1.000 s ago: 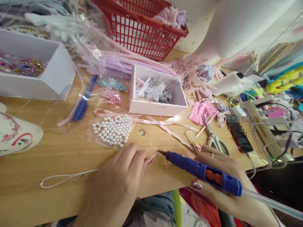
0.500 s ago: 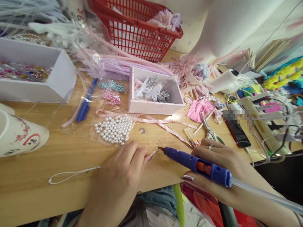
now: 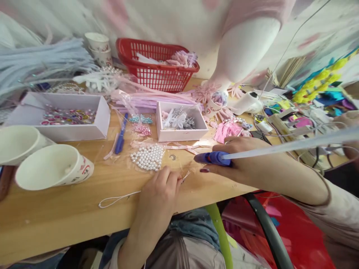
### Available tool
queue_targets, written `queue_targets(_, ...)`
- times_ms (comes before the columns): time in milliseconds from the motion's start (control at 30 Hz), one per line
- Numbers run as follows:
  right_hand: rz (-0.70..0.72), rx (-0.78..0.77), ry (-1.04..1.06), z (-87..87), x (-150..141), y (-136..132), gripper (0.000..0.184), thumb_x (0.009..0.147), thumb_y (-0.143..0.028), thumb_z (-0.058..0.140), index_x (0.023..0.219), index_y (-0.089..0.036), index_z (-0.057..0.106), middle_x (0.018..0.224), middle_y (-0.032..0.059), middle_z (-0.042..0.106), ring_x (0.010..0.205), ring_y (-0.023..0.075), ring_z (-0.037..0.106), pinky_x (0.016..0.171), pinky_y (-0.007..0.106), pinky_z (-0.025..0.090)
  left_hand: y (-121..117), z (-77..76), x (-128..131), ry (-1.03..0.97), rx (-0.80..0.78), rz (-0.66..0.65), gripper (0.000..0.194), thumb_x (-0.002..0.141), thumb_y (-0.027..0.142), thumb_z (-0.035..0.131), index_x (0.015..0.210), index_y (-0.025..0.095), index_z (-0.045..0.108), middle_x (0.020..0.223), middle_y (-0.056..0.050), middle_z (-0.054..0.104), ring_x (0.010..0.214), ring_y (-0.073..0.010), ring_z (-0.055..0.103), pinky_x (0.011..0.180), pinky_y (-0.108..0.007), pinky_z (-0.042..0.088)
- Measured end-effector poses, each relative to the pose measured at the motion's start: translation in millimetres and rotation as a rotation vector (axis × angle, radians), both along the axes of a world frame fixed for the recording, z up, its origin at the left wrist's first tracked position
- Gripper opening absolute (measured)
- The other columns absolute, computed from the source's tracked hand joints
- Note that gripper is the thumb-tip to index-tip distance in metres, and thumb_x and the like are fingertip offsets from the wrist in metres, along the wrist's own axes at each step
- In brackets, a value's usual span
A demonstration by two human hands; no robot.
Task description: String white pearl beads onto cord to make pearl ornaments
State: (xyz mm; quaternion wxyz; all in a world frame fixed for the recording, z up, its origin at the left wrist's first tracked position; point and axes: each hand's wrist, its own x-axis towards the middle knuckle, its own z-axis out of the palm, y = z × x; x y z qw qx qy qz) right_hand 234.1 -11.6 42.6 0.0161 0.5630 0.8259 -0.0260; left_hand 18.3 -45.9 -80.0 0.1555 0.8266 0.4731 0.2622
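My left hand (image 3: 161, 192) rests at the table's front, its fingers closed round a thin white cord (image 3: 113, 200). A looped end of the cord trails out to the left, and its short ends poke past my fingertips on the right. In my right hand (image 3: 238, 157) is a blue hot glue gun (image 3: 214, 158), with a long translucent glue stick (image 3: 294, 144) running out of its back. Its tip is a little above and right of the cord ends, apart from them. White pearl beads (image 3: 147, 157) lie in a heap just beyond my left hand.
Two paper cups (image 3: 53, 168) stand at the left, before a white box of colourful gems (image 3: 101, 125). Behind the beads are a blue pen (image 3: 120, 138), a pink tape measure (image 3: 179, 147) and a white box of ornaments (image 3: 182, 134). A red basket (image 3: 162, 78) stands farther back.
The glue gun's tip has drawn back from the cord ends, moving up and away in my right hand. My left hand keeps hold of the cord. The camera view has tilted up and shifted left.
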Motion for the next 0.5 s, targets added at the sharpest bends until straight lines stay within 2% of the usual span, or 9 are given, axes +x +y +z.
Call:
queue_targets(67, 0.055, -0.023, -0.017, 9.4, 9, -3, 0.036, 0.097, -0.054, 0.053, 0.097, -0.031, 0.080, 0.067, 0.0015, 0.070, 0.057, 0.0214, 0.062, 0.055, 0.031, 0.039, 0, -0.9, 0, 0.002, -0.006, 0.007, 0.013, 0.097, 0.014, 0.057, 0.088, 0.021, 0.063, 0.085, -0.001, 0.067, 0.077, -0.0191, 0.065, 0.065, -0.029, 0.045)
queue_targets(100, 0.039, -0.026, 0.025, 14.1, 17, -7, 0.038, 0.098, -0.055, 0.050, 0.102, -0.032, 0.080, 0.068, 0.0013, 0.071, 0.058, 0.0217, 0.063, 0.056, 0.032, 0.042, 1, -1.6, -1, 0.003, -0.009, 0.001, 0.013, 0.097, 0.014, 0.057, 0.088, 0.021, 0.063, 0.086, -0.001, 0.067, 0.077, -0.0189, 0.065, 0.065, -0.029, 0.045)
queue_targets(167, -0.102, 0.004, 0.222, 21.0, 35, -23, 0.039, 0.096, -0.060, 0.051, 0.108, -0.035, 0.079, 0.074, 0.0007, 0.075, 0.064, 0.0231, 0.067, 0.062, 0.033, 0.050, 1, -3.6, -2, 0.006, -0.003, -0.019, 0.013, 0.098, 0.015, 0.056, 0.088, 0.021, 0.062, 0.086, 0.000, 0.066, 0.077, -0.0186, 0.066, 0.066, -0.029, 0.045)
queue_targets(233, -0.327, 0.043, 0.437, 21.2, 57, -44, 0.038, 0.093, -0.063, 0.056, 0.106, -0.037, 0.079, 0.080, 0.0007, 0.077, 0.073, 0.0257, 0.071, 0.069, 0.035, 0.057, 2, -6.3, -3, 0.004, 0.017, -0.038, 0.014, 0.099, 0.018, 0.053, 0.089, 0.021, 0.062, 0.088, -0.001, 0.066, 0.078, -0.0186, 0.066, 0.067, -0.029, 0.046)
queue_targets(300, -0.577, 0.152, 0.621, 12.4, 81, -67, 0.038, 0.091, -0.063, 0.058, 0.105, -0.035, 0.079, 0.092, 0.0023, 0.079, 0.084, 0.0291, 0.073, 0.070, 0.036, 0.059, 3, -9.0, -3, -0.007, 0.034, -0.047, 0.017, 0.101, 0.020, 0.050, 0.089, 0.022, 0.062, 0.088, -0.001, 0.066, 0.078, -0.0182, 0.066, 0.068, -0.028, 0.047)
queue_targets(367, -0.807, 0.276, 0.704, -4.2, 105, -84, 0.039, 0.089, -0.062, 0.061, 0.106, -0.031, 0.078, 0.099, 0.0046, 0.080, 0.089, 0.0312, 0.073, 0.065, 0.036, 0.059, 2, -11.2, -2, -0.014, 0.030, -0.036, 0.020, 0.102, 0.021, 0.048, 0.089, 0.022, 0.062, 0.088, 0.000, 0.067, 0.077, -0.0176, 0.067, 0.069, -0.028, 0.047)
queue_targets(433, -0.927, 0.335, 0.665, -24.0, 128, -91, 0.042, 0.086, -0.063, 0.063, 0.094, -0.024, 0.077, 0.088, 0.0077, 0.079, 0.083, 0.0313, 0.072, 0.057, 0.034, 0.056, 2, -12.8, -3, -0.003, 0.025, -0.009, 0.022, 0.103, 0.022, 0.046, 0.089, 0.023, 0.063, 0.088, 0.000, 0.068, 0.077, -0.0173, 0.067, 0.069, -0.028, 0.047)
queue_targets(500, -1.015, 0.363, 0.621, -41.9, 145, -87, 0.047, 0.085, -0.065, 0.059, 0.084, -0.021, 0.075, 0.079, 0.0088, 0.076, 0.077, 0.0296, 0.070, 0.053, 0.033, 0.052, 3, -13.9, -4, 0.017, 0.033, -0.001, 0.023, 0.103, 0.025, 0.045, 0.090, 0.024, 0.064, 0.089, 0.000, 0.069, 0.077, -0.0169, 0.068, 0.068, -0.027, 0.048)
